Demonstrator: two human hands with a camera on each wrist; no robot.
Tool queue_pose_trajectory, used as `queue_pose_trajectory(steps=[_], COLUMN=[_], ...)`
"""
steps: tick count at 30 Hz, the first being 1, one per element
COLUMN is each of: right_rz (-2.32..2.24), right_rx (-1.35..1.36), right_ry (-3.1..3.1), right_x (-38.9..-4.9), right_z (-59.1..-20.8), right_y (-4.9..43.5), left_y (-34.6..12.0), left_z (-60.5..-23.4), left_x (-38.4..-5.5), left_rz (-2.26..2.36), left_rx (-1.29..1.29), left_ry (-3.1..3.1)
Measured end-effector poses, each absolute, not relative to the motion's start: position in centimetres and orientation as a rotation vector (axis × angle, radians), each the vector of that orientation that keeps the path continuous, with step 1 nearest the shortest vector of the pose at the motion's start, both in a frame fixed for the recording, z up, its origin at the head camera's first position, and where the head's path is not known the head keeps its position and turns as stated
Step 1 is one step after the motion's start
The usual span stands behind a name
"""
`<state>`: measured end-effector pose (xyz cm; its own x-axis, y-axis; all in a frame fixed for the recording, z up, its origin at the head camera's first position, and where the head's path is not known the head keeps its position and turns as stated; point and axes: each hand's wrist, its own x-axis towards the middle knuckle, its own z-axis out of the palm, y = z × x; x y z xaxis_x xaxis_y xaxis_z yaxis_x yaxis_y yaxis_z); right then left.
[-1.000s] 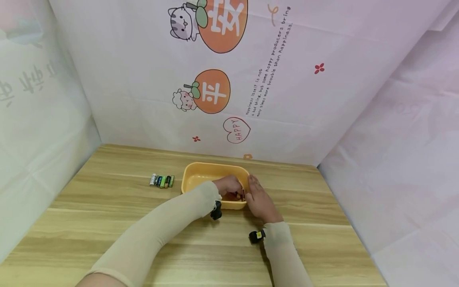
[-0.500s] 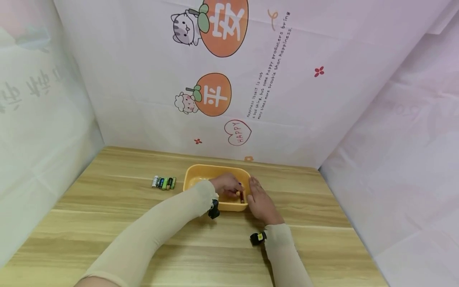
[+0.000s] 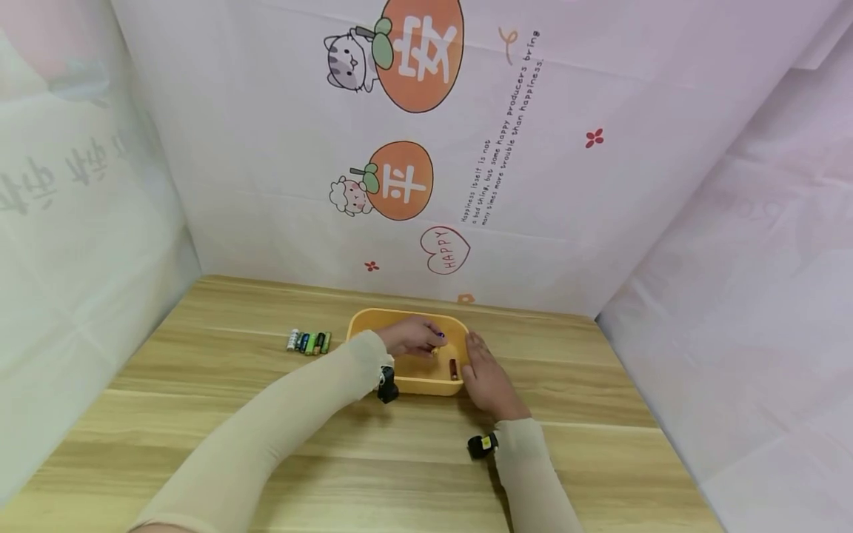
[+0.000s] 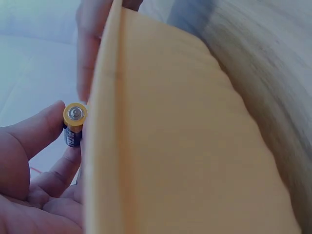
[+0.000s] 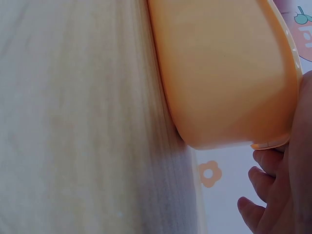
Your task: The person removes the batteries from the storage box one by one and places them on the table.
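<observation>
My left hand (image 3: 413, 335) is over the inside of a yellow plastic bin (image 3: 426, 387). Between thumb and fingers it pinches a small cylindrical battery (image 4: 73, 126) with a gold top and a dark body, seen end-on past the bin's rim in the left wrist view. A brown-red battery (image 3: 454, 369) lies on the bin's floor near its right end. My right hand (image 3: 492, 381) rests with extended fingers along the outside of the bin's right end. In the right wrist view, its fingers (image 5: 265, 183) show just past the bin's corner.
Several batteries (image 3: 309, 343), white, blue, green and dark, lie side by side in a row on the wooden table (image 3: 373, 459), left of the bin. A printed white cloth backdrop (image 3: 533, 259) rises behind the table, with cloth sides left and right.
My left hand has drawn up and left from the bin's right end, with the gold-topped battery in its fingers. The brown-red battery has come into view. The right hand stays at the bin.
</observation>
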<state>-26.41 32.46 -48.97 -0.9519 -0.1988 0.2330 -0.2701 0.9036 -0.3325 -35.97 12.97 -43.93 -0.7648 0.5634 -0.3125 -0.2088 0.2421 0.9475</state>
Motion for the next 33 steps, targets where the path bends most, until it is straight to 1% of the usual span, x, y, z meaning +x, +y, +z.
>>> queue_pose_trajectory(steps=[13,22,33], right_rz=[0.538,0.545,0.546], right_rx=[0.359,0.371,0.370], right_ry=[-2.861,-2.855,-2.847], right_x=[-26.2,-26.1,-26.3], right_z=[-49.1,-48.8,-49.0], right_y=[32.6,32.7,32.4], left_y=[10.0,7.6,4.6], left_z=[-42.6,-41.6,-41.3], left_x=[-35.6,-35.8,-36.0], left_rz=[1.607,1.617,1.601], left_rx=[0.398,0.378,0.405], left_ry=[1.896,1.886,1.917])
